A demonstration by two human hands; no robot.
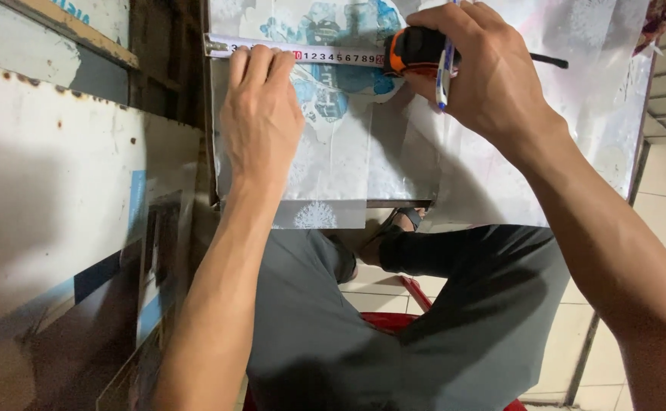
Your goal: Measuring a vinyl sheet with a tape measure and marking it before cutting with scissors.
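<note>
A big white sheet (500, 175) with blue pictures lay under both hands. The left hand (260, 114) lay flat, pressing the tape (325, 55) down. The right hand (485, 72) gripped the orange tape measure case (413, 49) and a pen (445, 76).

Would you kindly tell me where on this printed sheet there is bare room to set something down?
The printed sheet lies bare right of the right hand, out to the table's edge, and in a smaller patch between the two forearms, near the front edge. The far strip is crowded: the left hand presses the tape measure, and the right holds its case and a pen.
</note>
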